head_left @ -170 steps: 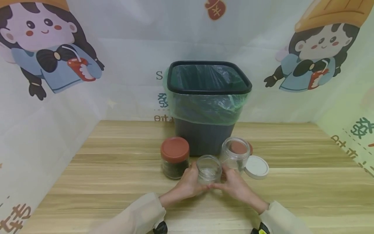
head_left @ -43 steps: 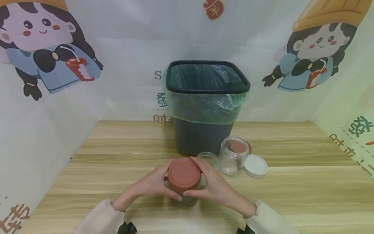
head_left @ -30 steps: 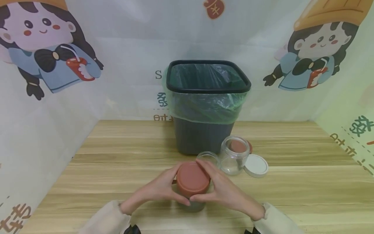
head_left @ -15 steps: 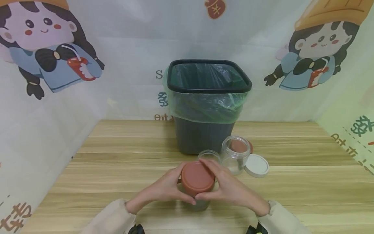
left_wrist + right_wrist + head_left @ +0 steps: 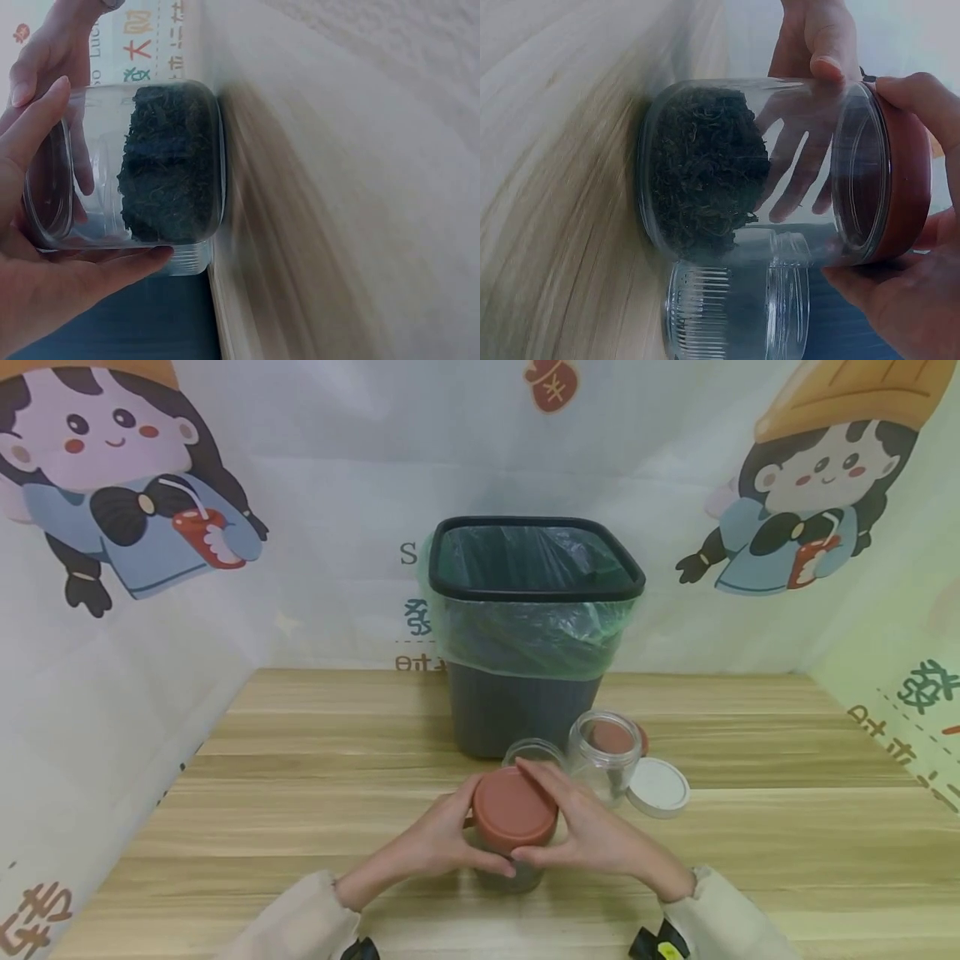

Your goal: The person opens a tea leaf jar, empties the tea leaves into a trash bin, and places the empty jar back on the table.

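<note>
A glass jar (image 5: 517, 881) with a red-brown lid (image 5: 516, 808) stands at the near middle of the table in the head view. Dark, curled dried leaves (image 5: 705, 161), like loose tea, fill its lower part. My left hand (image 5: 441, 842) grips the jar's left side just below the lid, thumb toward me. From the right, my right hand (image 5: 600, 831) curls round the lid and upper glass. Just behind is a small lidless jar (image 5: 534, 748), mostly hidden in the head view; its ribbed glass (image 5: 697, 307) shows in the right wrist view.
A dark bin (image 5: 525, 714) with a green bag stands at the back. Beside the small jar is a larger open glass jar (image 5: 603, 760). A white lid (image 5: 658, 787) lies to its right, and another red lid (image 5: 642, 739) shows partly behind it.
Earlier both hands held the small open jar, and the lidded jar stood at its left. Now they hold the lidded jar, which has moved right, in front of the small jar, which sits slightly farther back.
</note>
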`<state>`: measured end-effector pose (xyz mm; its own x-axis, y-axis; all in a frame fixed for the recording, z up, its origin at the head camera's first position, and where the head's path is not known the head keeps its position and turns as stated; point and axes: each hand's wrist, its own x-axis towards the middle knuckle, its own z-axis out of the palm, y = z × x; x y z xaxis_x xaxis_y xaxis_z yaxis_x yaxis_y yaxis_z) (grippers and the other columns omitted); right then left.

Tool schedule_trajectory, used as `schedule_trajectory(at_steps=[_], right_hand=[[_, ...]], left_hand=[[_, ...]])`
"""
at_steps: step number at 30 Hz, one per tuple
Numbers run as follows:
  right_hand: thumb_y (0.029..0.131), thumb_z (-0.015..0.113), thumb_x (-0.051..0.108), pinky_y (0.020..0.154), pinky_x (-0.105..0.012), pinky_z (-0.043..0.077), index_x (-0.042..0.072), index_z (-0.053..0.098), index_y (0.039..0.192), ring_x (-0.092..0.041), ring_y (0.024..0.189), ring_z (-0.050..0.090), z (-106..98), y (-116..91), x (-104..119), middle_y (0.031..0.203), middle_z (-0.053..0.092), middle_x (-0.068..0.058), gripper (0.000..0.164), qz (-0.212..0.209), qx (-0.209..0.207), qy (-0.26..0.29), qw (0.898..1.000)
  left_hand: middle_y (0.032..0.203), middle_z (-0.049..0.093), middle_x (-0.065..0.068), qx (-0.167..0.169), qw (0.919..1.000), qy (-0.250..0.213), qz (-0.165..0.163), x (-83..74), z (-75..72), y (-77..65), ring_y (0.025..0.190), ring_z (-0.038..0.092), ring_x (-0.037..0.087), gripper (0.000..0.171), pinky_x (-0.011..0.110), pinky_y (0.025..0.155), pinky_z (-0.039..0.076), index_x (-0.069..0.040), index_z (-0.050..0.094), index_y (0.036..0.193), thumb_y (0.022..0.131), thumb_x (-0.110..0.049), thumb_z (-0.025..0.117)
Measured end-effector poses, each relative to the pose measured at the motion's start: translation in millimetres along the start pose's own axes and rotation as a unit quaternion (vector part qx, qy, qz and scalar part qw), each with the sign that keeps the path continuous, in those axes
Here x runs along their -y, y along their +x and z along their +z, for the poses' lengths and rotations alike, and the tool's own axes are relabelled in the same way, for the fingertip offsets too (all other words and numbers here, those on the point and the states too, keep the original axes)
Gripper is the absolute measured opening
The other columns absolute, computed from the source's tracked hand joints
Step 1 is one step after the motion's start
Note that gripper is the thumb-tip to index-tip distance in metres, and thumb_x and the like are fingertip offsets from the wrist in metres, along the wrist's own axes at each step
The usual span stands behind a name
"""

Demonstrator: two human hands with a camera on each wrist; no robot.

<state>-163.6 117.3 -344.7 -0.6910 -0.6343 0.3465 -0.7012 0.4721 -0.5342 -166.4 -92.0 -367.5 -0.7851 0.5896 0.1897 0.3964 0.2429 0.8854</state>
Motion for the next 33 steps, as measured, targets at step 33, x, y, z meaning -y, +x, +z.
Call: schedule_trajectory(at_steps=[33], right_hand=[[0.062, 0.071, 0.057, 0.075, -0.033, 0.05, -0.005, 0.045, 0.118, -0.018, 0.093, 0.052, 23.4, 3.2, 6.5, 0.108, 0.049, -0.01, 0.088, 0.013, -0.164, -0.093, 0.982]], left_hand=[[0.119, 0.052, 0.005, -0.058, 0.9963, 0.061, -0.017, 5.5, 15.0, 6.3, 0.108, 0.051, 0.017, 0.09, 0.034, 0.09, 0.042, -0.007, 0.034, 0.124, 0.053, -0.025, 0.086]])
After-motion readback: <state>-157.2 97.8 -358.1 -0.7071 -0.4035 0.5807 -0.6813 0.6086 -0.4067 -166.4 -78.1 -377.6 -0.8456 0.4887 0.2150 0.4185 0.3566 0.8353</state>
